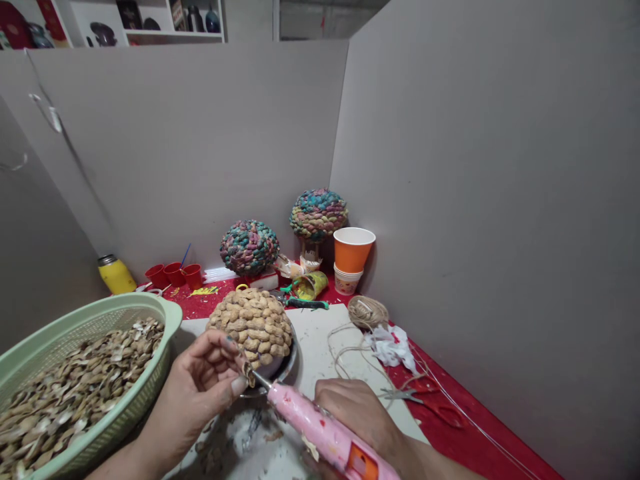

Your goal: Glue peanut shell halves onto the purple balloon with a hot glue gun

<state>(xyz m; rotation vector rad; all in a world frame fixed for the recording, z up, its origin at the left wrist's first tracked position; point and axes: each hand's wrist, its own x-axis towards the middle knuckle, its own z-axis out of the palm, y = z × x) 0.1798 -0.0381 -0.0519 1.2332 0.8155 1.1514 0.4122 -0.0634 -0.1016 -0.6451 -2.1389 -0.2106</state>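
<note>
The red tabletop [475, 445] bears a pale board [315, 340], red cups [173, 275] and a yellow bottle [117, 275].

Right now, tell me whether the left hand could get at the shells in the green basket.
Probably yes: the left hand is close beside the open-topped green basket, and nothing covers the shells. It would likely need to put down the shell piece it pinches first.

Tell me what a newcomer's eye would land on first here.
Probably the pink glue gun in the right hand, its tip at a peanut shell pinched in the left hand. Just beyond sits a shell-covered dome, while a green basket of shells fills the lower left.
</note>
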